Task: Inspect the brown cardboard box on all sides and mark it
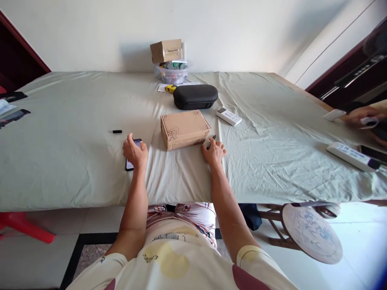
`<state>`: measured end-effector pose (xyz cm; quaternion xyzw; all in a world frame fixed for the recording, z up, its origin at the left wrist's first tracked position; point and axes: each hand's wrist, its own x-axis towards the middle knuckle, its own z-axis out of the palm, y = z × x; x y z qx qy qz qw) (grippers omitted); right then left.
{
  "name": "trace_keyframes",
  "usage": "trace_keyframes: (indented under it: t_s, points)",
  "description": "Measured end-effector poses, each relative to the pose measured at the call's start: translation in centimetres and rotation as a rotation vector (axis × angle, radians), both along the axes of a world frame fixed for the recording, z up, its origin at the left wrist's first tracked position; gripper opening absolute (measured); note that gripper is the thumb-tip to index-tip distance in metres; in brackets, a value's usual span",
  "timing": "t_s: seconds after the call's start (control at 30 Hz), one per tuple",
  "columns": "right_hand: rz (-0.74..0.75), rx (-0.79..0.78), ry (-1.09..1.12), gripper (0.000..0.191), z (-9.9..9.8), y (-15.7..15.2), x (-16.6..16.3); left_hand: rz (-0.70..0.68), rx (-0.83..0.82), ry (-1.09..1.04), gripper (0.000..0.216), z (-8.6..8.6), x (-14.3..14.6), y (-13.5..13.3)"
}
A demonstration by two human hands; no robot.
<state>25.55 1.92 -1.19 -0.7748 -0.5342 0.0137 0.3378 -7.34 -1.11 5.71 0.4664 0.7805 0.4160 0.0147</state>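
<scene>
My left hand (135,154) is over a dark-edged smartphone (130,165) lying on the cloth, its fingers loosely bent and the thumb apart from them. Near the front right corner of a brown cardboard box (185,125), my right hand (215,154) is closed around a dark-tipped marker (214,137), which the fingers partly cover. Something pale shows beside its thumb, too small to make out. Dark curling lines mark the corners of the closed box. A small black cap (117,131) lies beyond my left hand.
Behind the box are a black zip case (195,96), a yellow tape measure (171,88) and a plastic tub (173,75) with a carton (166,50) on top. A white packet (229,116) lies right of the case. Another person's hand (363,117) is at the far right, near a stool (313,233).
</scene>
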Motion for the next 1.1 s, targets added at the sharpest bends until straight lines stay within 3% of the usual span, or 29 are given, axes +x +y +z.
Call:
trace_keyframes:
  t_s: [0.13, 0.3, 0.5, 0.6, 0.7, 0.8, 0.87, 0.97, 1.1]
  points:
    - [0.02, -0.028, -0.007, 0.052, 0.3, -0.1, -0.5, 0.114, -0.305, 0.099, 0.075, 0.9, -2.1, -2.3]
    - [-0.021, -0.041, 0.037, 0.053, 1.0, -0.4, -0.9, 0.042, -0.473, 0.149, 0.086, 0.1, -1.7, -3.1]
    - [-0.084, 0.308, 0.134, 0.046, 2.0, -0.3, -0.6, -0.002, -0.443, 0.189, 0.082, -0.4, -0.2, -3.0]
    - [-0.005, 0.502, 0.187, 0.041, 3.1, -0.9, -1.2, -0.026, -0.395, 0.131, 0.087, -0.5, 0.1, -3.1]
    - [0.112, 0.538, 0.311, 0.037, 4.0, -2.1, -2.6, -0.067, -0.254, 0.055, 0.091, -0.9, 0.4, -3.0]
    - [0.361, 0.426, 0.475, 0.04, 4.3, -3.3, -4.5, -0.14, 0.023, -0.012, 0.094, -1.5, 1.2, -2.9]
    - [0.572, 0.238, 0.555, 0.044, 4.5, -3.8, -5.5, -0.198, 0.213, -0.046, 0.096, -2.1, 2.0, -2.9]
    - [0.885, -0.094, 0.705, 0.057, 5.0, -4.1, -6.4, -0.267, 0.396, -0.06, 0.097, -2.9, 3.6, -3.3]
    - [1.254, -0.68, 0.851, 0.086, 5.6, -4.2, -6.9, -0.377, 0.448, -0.022, 0.099, -3.8, 6.2, -4.3]
